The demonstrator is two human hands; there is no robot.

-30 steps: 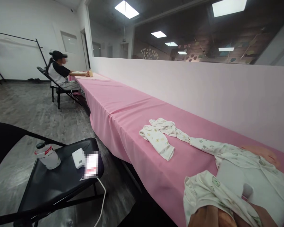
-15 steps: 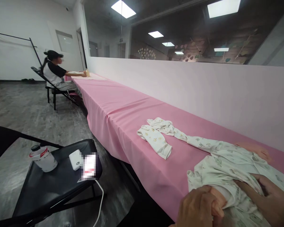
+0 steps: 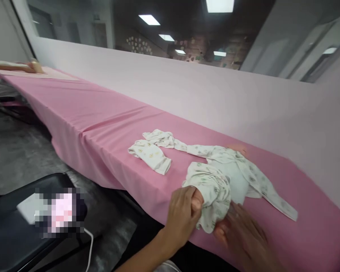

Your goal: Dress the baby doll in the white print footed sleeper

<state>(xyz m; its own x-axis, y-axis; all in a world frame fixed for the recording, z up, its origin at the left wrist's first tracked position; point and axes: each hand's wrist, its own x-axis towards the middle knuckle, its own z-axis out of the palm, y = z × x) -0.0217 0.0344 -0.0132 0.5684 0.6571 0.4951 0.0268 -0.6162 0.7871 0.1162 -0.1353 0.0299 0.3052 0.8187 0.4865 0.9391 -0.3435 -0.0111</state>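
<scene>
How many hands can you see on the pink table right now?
3. The left hand grips the white printed baby garment at the pink-clothed table's near edge; the right hand touches it beside that; another person's hand rests at the far end.

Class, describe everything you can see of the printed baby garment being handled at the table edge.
The baby garment is soft cream cloth with small pale prints, lying open on the pink tablecloth over a doll whose white torso shows. One long sleeve trails right, another left toward crumpled matching trousers. Its lower leg part is bunched. The left hand grips at that bunch; the blurred right hand touches its hem.
</scene>
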